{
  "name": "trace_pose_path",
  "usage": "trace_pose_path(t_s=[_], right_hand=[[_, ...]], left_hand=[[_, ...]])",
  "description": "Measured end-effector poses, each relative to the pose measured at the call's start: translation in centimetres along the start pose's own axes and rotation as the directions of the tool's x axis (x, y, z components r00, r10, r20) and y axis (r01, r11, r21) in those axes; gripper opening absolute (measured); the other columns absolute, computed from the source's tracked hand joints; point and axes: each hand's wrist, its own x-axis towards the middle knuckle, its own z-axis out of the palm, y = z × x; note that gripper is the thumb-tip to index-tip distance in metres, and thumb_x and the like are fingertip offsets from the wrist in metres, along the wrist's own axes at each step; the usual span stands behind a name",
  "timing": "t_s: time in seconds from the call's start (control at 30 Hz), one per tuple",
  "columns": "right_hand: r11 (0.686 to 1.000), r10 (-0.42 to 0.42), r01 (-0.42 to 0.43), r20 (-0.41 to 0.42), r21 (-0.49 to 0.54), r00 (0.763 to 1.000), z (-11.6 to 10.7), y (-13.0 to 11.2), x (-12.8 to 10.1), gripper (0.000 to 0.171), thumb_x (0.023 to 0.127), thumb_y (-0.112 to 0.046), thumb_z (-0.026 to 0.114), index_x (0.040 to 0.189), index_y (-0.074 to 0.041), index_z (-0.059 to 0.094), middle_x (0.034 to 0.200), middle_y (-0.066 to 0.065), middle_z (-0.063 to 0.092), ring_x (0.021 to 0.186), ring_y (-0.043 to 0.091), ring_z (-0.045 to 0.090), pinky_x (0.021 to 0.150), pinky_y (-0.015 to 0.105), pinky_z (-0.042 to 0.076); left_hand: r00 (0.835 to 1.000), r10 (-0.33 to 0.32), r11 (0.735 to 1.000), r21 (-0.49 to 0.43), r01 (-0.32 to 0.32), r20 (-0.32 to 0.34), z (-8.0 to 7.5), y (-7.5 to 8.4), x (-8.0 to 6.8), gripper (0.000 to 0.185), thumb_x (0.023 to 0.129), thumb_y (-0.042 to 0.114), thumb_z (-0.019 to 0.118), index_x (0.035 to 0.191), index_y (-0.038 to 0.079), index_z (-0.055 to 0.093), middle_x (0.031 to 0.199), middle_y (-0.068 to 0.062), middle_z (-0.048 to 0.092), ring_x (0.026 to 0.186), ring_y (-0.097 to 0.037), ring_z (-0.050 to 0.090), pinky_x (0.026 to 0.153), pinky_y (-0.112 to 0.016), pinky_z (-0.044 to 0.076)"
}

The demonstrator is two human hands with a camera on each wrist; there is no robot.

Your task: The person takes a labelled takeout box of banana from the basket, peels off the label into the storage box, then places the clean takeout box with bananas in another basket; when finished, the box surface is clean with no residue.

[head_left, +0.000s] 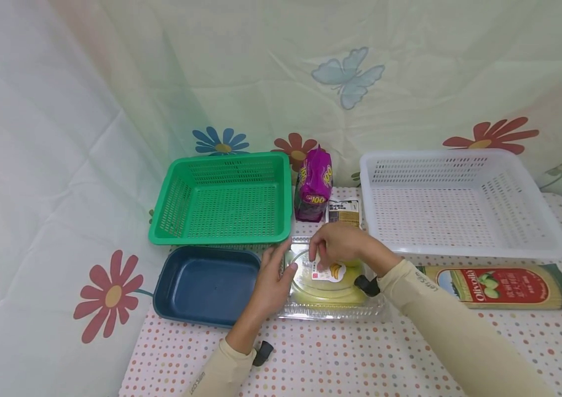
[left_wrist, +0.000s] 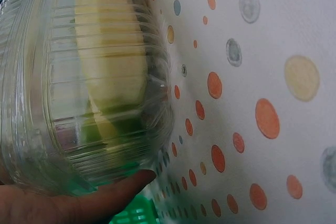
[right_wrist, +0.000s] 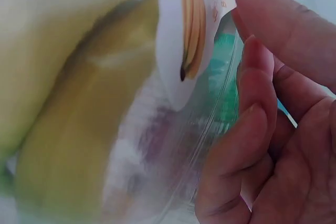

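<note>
A clear plastic box [head_left: 332, 302] of yellow-green bananas [left_wrist: 113, 40] lies on the table, with a white label [head_left: 327, 271] on its lid. The label carries a banana picture [right_wrist: 193, 24]. My left hand [head_left: 272, 281] rests along the box's left side, and in the left wrist view a finger [left_wrist: 118, 192] stretches along its wall. My right hand [head_left: 340, 242] bends over the lid, fingers curled. In the right wrist view this hand pinches the label's edge between thumb and fingers.
A green basket [head_left: 221, 240] and a dark blue tray [head_left: 206, 320] stand left of the box. Behind it are a purple packet [head_left: 314, 184] and a small packet [head_left: 344, 209]. A white basket [head_left: 464, 251] and a pasta pack [head_left: 504, 286] are at the right.
</note>
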Motion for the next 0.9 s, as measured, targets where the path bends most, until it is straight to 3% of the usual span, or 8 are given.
trace_pose_path(t_s=[0.2,0.33,0.57,0.9], right_hand=[[0.998,0.023,-0.024,-0.012,-0.064,1.000,0.1,-0.3,-0.1,0.014,0.080,-0.022,0.087,0.073,-0.026,0.075,0.066,-0.007,0.060,0.065,0.012,0.054,0.063,0.030,0.043],[0.998,-0.007,0.006,-0.010,-0.069,1.000,0.0,0.0,-0.2,0.013,0.081,-0.022,0.085,0.074,-0.025,0.074,0.067,-0.007,0.060,0.067,0.012,0.053,0.064,0.029,0.043],[0.998,-0.061,0.061,0.054,0.007,0.997,-0.5,0.6,-0.1,0.011,0.083,-0.019,0.083,0.077,-0.020,0.074,0.071,-0.006,0.059,0.069,0.011,0.053,0.066,0.028,0.044],[0.998,-0.059,0.056,0.094,0.038,0.994,-0.6,0.6,-0.4,0.012,0.084,-0.018,0.082,0.078,-0.021,0.072,0.079,-0.008,0.067,0.074,0.013,0.056,0.070,0.031,0.046]], left_hand=[[1.000,-0.005,1.000,-0.011,0.005,-0.004,0.0,0.1,0.0,0.058,0.105,0.020,0.057,0.159,0.028,0.037,0.155,-0.017,0.036,0.143,-0.039,0.042,0.114,-0.063,0.037],[1.000,-0.003,1.000,-0.015,0.003,-0.003,0.0,0.1,0.0,0.058,0.105,0.020,0.057,0.159,0.027,0.038,0.156,-0.017,0.035,0.143,-0.040,0.041,0.114,-0.063,0.036],[1.000,0.001,1.000,-0.011,-0.001,0.000,0.0,0.1,0.0,0.058,0.105,0.020,0.056,0.159,0.029,0.037,0.155,-0.018,0.036,0.142,-0.041,0.042,0.113,-0.064,0.037],[1.000,0.002,1.000,-0.007,-0.002,-0.001,0.1,0.0,0.0,0.059,0.105,0.018,0.057,0.159,0.028,0.037,0.156,-0.018,0.035,0.143,-0.041,0.041,0.114,-0.063,0.036]])
